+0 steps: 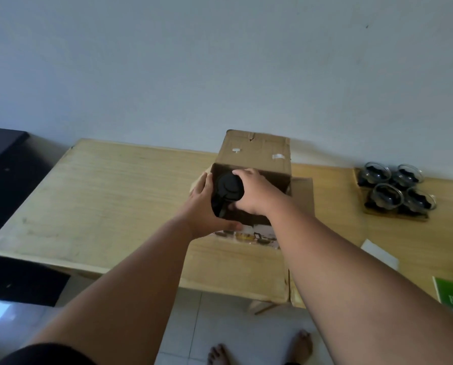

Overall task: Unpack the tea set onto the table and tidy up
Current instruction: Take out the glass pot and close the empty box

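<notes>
— Right, where do my fingers stand?
— Your right fingers are curled over the far rim of the black lid, so your right hand grips the teapot from above. Your left hand lies with fingers straight against the left wall of the box. Its thumb is spread along the near edge, pressing rather than grasping.
— And which step is this?
— Drawing the teapot out, I judge. It sits in the box mouth at twelve o'clock from you, dark and glossy. Its body is hidden, so I can't tell whether it is clear of the cardboard.
— What next?
— Lift it straight up with the box pinned down. Then set it on the bare table at nine o'clock, or beside the glass cups on their tray at two o'clock. That lid may be loose, so take a lower hold once you can.
</notes>
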